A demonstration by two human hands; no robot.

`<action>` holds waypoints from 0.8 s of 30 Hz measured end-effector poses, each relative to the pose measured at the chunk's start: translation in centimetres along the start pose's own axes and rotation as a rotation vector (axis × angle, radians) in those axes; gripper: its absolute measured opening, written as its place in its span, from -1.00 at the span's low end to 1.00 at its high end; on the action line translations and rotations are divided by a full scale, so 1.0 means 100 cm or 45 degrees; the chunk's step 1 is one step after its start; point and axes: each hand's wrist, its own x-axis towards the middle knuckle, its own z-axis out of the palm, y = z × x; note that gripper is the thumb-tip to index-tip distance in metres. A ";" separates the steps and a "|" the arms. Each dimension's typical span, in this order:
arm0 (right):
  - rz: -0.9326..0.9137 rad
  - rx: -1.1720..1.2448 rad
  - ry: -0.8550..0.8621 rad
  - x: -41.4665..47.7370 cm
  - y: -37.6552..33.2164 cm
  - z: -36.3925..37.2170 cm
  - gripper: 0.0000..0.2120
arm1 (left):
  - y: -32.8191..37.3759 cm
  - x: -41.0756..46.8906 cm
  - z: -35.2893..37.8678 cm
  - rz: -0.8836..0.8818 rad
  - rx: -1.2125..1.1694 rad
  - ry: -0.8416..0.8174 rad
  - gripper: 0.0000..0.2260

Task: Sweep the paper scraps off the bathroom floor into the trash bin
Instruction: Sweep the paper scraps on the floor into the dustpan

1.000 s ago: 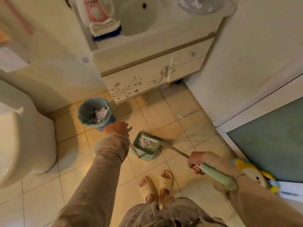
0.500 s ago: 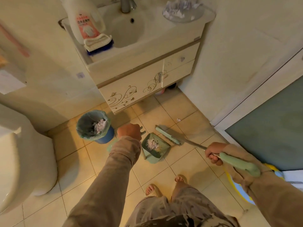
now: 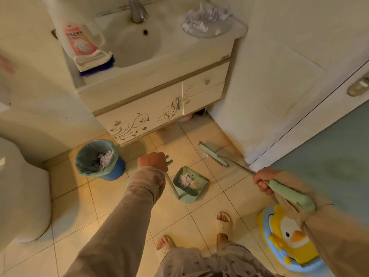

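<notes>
So the count: one trash bin [image 3: 99, 159] mid-left, one dustpan [image 3: 197, 188] and one broom [image 3: 214, 157] around the centre, two slippers [image 3: 224, 221] along the bottom, one sink [image 3: 129, 43] up top, one toilet [image 3: 20, 196] at left, one loose paper scrap [image 3: 205, 155] right of centre.

Left grip [image 3: 152, 161] curls round the long handle of the dustpan [image 3: 196, 191], which holds paper scraps [image 3: 186, 179]. Right grip [image 3: 263, 181] clasps the broom [image 3: 214, 155], whose head lies on the floor [image 3: 119, 198] just beside a loose scrap [image 3: 205, 155]. The lined bin [image 3: 115, 170], left of the dustpan, contains crumpled paper.
</notes>
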 end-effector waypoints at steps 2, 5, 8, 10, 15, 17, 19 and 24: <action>-0.002 -0.029 0.030 0.011 0.000 -0.028 -0.62 | 0.024 0.008 -0.007 -0.022 -0.020 -0.004 -0.72; -0.010 -0.125 0.070 0.026 -0.005 -0.064 -0.64 | 0.055 0.018 -0.018 -0.072 -0.035 -0.016 -0.73; -0.007 -0.260 0.062 0.036 -0.012 -0.091 -0.64 | 0.080 0.023 -0.023 -0.107 -0.016 -0.006 -0.72; -0.002 -0.320 0.047 0.042 -0.016 -0.105 -0.69 | 0.094 0.026 -0.024 -0.113 0.003 0.021 -0.73; -0.017 -0.386 0.040 0.053 -0.030 -0.116 -0.70 | 0.116 0.032 -0.026 -0.108 0.005 0.010 -0.76; -0.016 -0.430 0.046 0.060 -0.036 -0.115 -0.69 | 0.120 0.035 -0.028 -0.114 -0.003 0.013 -0.76; -0.009 -0.483 0.040 0.066 -0.041 -0.111 -0.72 | 0.121 0.037 -0.029 -0.111 -0.002 0.013 -0.76; 0.009 -0.662 -0.003 0.077 -0.050 -0.097 -0.76 | 0.127 0.038 -0.029 -0.121 0.009 -0.006 -0.76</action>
